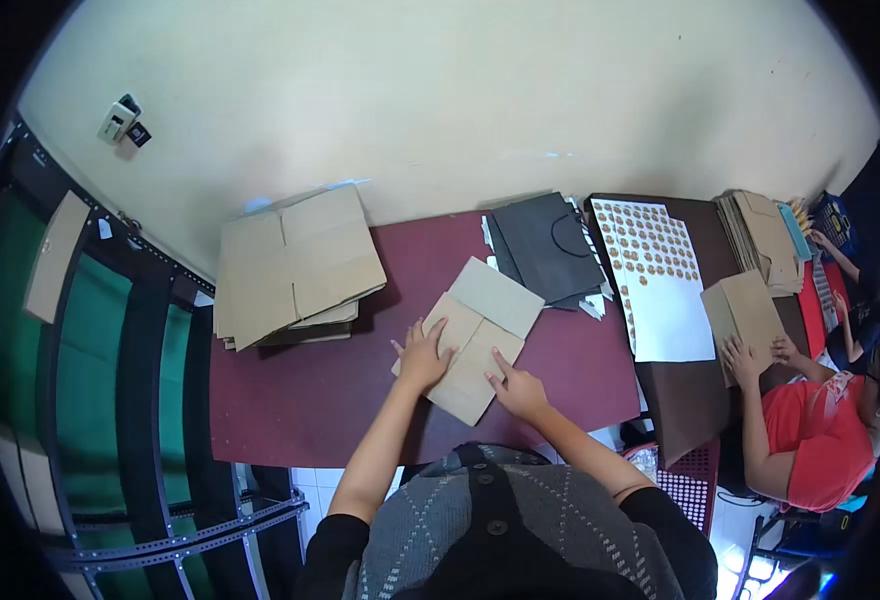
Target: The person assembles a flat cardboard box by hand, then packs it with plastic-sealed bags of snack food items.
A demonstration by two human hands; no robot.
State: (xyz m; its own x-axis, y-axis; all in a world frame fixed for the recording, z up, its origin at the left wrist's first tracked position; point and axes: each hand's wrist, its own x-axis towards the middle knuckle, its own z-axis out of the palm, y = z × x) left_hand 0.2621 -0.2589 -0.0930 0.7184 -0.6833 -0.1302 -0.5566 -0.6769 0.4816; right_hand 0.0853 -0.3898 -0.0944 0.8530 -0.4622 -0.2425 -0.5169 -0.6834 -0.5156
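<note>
a flat, folded brown cardboard piece was pressed, seemingly for steadiness, onto the dark red surface under the spread fingers of the left hand and parted thumb and forefinger of the right hand; brown cardboard stack placed left of the fingers.

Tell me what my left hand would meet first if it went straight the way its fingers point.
Your left hand rests on the folded brown cardboard, so it would likely slide over that first; beyond, the maroon tabletop looks free towards the cream wall, though depth is unclear.
</note>
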